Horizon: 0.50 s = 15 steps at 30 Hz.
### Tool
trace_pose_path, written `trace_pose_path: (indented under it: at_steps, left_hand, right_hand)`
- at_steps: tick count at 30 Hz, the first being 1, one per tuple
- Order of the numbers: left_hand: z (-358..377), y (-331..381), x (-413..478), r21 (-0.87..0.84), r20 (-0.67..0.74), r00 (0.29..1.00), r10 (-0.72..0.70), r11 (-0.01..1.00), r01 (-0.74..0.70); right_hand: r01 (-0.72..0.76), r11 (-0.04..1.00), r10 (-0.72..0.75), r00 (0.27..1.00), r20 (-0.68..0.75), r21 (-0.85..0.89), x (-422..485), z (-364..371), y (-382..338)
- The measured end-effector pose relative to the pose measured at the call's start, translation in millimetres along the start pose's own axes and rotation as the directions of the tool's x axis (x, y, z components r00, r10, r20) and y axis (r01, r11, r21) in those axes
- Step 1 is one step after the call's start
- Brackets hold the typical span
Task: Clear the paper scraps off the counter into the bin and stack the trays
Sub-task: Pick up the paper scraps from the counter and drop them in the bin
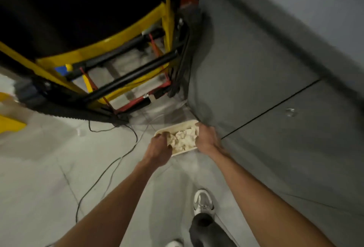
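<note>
Both hands, left (160,145) and right (206,138), fingers clamped on scrap-filled tray (177,126) above floor (49,158); no legible writing.

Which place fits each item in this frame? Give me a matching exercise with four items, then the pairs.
Items:
1. tray
2. paper scraps
3. black cable
4. white shoe

Places:
A. trailing across the floor, left of the arms
B. piled inside the tray
C. on the floor, between the forearms
D. held at both ends by the left hand and right hand

Pairs: 1-D, 2-B, 3-A, 4-C
</note>
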<state>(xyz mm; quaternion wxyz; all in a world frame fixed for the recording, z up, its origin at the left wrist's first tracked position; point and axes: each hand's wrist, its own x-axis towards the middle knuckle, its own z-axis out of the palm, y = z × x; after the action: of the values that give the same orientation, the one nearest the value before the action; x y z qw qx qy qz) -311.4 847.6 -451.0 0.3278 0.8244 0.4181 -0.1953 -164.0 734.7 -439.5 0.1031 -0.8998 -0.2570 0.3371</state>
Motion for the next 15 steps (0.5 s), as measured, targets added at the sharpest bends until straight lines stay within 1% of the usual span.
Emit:
trace_pose_path:
  at_steps: [5,8,10,12,15]
  left_hand:
    - [-94.6,55.6,-152.2,0.087,-0.044,0.982,0.183,0.98,-0.179]
    - [-141.3,91.1,-248.0,0.165,-0.056,0.96,0.275,0.951,-0.263]
    - [-163.2,113.9,-306.6,0.185,-0.061,0.93,0.362,0.92,-0.345]
    - [-176.1,134.0,-356.6,0.159,-0.059,0.893,0.446,0.887,-0.432]
    - [-179.0,170.0,-417.0,0.15,-0.067,0.827,0.558,0.825,-0.545]
  right_hand:
    - [0.012,0.995,0.003,0.987,-0.158,0.096,-175.9,-95.5,-27.2]
    - [0.017,0.986,0.031,0.957,-0.288,0.164,-301.5,-155.9,-40.2]
    - [0.039,0.979,0.043,0.918,-0.395,0.198,-377.3,-183.8,-38.2]
    - [0.046,0.974,0.072,0.866,-0.496,0.222,-444.8,-200.6,-27.1]
    - [-0.009,0.965,0.173,0.775,-0.608,0.262,-532.6,-212.9,1.9]
